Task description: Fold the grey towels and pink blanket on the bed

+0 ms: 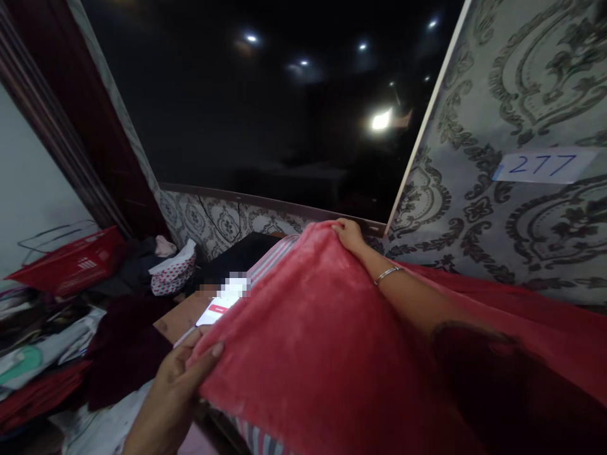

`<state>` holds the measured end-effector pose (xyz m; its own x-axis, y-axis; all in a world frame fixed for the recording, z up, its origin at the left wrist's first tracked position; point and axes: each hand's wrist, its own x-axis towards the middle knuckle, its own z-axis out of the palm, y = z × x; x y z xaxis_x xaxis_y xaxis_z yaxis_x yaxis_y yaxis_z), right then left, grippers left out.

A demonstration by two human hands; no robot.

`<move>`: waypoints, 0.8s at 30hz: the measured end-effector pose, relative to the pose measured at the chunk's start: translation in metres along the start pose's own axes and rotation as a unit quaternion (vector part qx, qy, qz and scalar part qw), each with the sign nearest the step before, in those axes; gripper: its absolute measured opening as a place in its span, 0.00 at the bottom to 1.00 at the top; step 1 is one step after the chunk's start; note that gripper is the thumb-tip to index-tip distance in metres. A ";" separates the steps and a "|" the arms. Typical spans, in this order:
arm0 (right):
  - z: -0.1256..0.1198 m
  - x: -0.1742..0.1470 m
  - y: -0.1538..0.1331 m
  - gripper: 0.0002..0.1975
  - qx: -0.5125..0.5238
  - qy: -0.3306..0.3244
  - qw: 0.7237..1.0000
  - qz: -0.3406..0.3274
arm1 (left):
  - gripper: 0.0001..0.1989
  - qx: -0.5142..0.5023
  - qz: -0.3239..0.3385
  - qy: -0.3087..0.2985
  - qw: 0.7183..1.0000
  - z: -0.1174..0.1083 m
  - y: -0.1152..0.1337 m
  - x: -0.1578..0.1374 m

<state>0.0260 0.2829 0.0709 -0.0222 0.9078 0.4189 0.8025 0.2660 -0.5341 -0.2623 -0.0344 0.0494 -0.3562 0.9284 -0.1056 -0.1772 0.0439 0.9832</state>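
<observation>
A red plush blanket [303, 341] fills the lower middle, spread between my two hands. My left hand [173, 382] pinches its near left corner, thumb on top and fingers partly hidden beneath. At the far corner, below the television, my right hand [349, 237] grips the blanket's edge; a silver bracelet [386, 275] is on that wrist. Grey-striped pink cloth [272, 259] shows along the blanket's left edge. Just past my left fingers, a lit white screen [215, 313] lies beside the blanket, partly blurred out.
A large dark television [284, 126] hangs on the patterned wall above. More red fabric [474, 300] stretches to the right. Piled clothes [123, 344] and a red shopping bag [80, 262] lie on the left. A paper marked 277 [545, 165] is on the wall.
</observation>
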 end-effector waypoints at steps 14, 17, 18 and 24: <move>0.081 -0.026 0.021 0.12 -0.048 -0.093 0.994 0.025 | 0.32 0.112 0.025 0.101 0.988 0.006 -0.063 0.023; 0.084 -0.014 0.020 0.15 -0.057 -0.065 0.996 0.028 | 0.30 0.114 0.022 0.094 0.989 0.007 -0.064 0.023; 0.085 -0.012 0.021 0.16 -0.063 -0.056 0.996 0.032 | 0.29 0.107 0.023 0.093 0.990 0.007 -0.066 0.023; 0.094 -0.015 0.029 0.13 -0.094 -0.095 0.991 0.027 | 0.27 0.081 0.002 0.102 0.991 0.004 -0.072 0.026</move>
<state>-0.0060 0.3076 -0.0195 -0.0743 0.9684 0.2381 0.9022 0.1670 -0.3978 -0.2553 -0.0122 -0.0236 -0.5372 0.8357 -0.1142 -0.0318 0.1152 0.9928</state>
